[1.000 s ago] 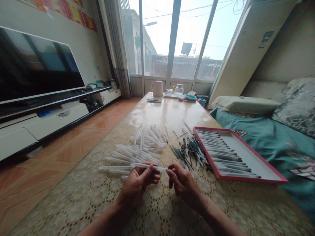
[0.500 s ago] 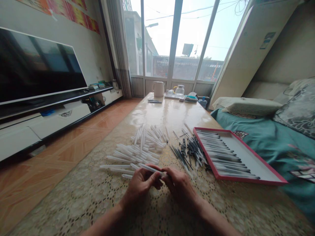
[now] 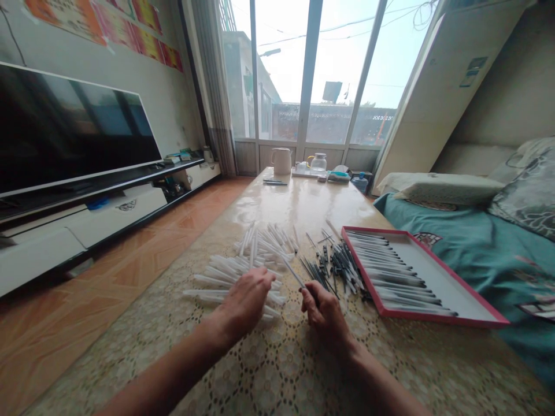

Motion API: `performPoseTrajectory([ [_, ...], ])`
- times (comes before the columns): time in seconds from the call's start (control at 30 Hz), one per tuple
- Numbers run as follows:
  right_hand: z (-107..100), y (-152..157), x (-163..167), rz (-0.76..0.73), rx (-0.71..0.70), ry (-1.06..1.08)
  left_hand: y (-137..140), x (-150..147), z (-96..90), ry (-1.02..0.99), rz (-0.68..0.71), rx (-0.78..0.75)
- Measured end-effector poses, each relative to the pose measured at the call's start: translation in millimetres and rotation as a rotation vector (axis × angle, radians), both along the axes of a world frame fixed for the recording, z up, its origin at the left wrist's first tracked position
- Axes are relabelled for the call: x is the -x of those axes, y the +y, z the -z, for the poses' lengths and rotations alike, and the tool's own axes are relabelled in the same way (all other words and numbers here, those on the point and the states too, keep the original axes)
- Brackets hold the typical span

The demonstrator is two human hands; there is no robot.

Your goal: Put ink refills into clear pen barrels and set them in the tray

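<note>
My right hand [image 3: 325,309] is closed around the lower end of a slim pen [image 3: 293,273], which points up and to the left. Over the near side of a pile of white pen barrels [image 3: 229,267] is my left hand [image 3: 249,294], its fingers curled together; whatever may be in them is hidden. To the right of the pile lie loose black pen parts [image 3: 342,263] and thin dark refills [image 3: 318,274]. A shallow red-rimmed box lid [image 3: 459,283] beside them holds a row of pens [image 3: 394,271] with dark ends.
The long table [image 3: 277,375] has a patterned cover. At its far end stand a beige jug [image 3: 281,160], a glass jar [image 3: 318,163] and a tissue pack [image 3: 339,175]. A green-covered sofa [image 3: 498,231] runs along the right, a TV cabinet [image 3: 117,216] along the left.
My hands have come apart. The left has let go of the pen and moved over the white barrels; the right keeps the pen, now pointing forward. The view has tilted slightly up.
</note>
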State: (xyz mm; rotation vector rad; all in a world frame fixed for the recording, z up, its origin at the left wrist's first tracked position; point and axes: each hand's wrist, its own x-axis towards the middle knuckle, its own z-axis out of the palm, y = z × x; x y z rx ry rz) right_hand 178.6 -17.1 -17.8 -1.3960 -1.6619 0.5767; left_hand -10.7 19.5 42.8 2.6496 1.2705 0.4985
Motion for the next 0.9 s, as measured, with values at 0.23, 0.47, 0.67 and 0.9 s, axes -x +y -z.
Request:
performPoseTrajectory([
  [0.23,0.0,1.0,-1.1,0.000,-0.015,0.011,58.7,-1.9,-0.2,0.171,-0.084,-0.078],
  [0.47,0.6,0.3,-0.2,0.018,-0.039,0.001,61.8,0.0,4.8,0.187,-0.073,-0.088],
  [0.67,-1.0,-1.6,0.1,0.010,-0.066,-0.023,57.4,3.0,8.5,0.140,-0.036,-0.077],
  [0.9,1.5,0.5,-0.9,0.007,-0.056,-0.040,58.5,11.0,14.7,0.058,0.023,-0.015],
])
